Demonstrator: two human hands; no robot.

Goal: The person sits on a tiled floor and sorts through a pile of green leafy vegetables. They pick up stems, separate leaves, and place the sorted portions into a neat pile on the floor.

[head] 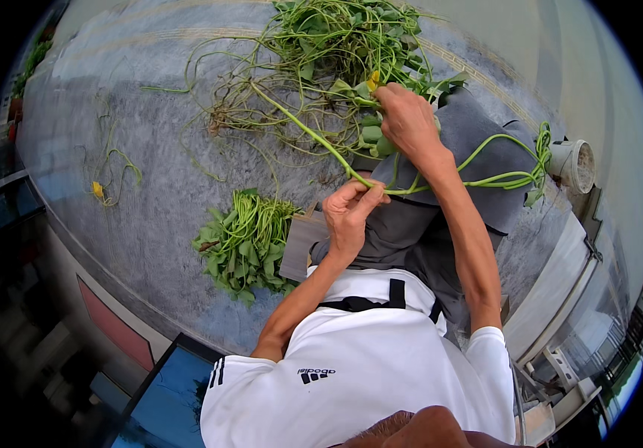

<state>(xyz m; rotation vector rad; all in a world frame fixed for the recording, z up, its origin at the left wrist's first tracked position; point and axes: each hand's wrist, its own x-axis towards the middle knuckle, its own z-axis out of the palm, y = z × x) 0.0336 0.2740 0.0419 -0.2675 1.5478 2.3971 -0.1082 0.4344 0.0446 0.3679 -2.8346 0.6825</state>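
My left hand (346, 215) pinches a long green vine stem (321, 143) between thumb and fingertips in front of my lap. The stem runs up-left into tangled roots and, on the other side, across my knee. My right hand (408, 117) is closed on a leafy part of a vine, beside a yellow leaf (373, 80). Several thick green stems (503, 180) lie over the grey cloth (481, 134) on my knee. Beyond my hands is a large tangled heap of leafy vines (349, 39). A neat bundle of leafy stems (248, 241) lies on the ground to my left.
A white bucket (582, 166) lies at the right, past my knee. A wooden board or stool edge (303, 246) is beside my left hip. Loose vine scraps with a yellow leaf (97, 189) lie on the concrete floor (148, 129) at far left.
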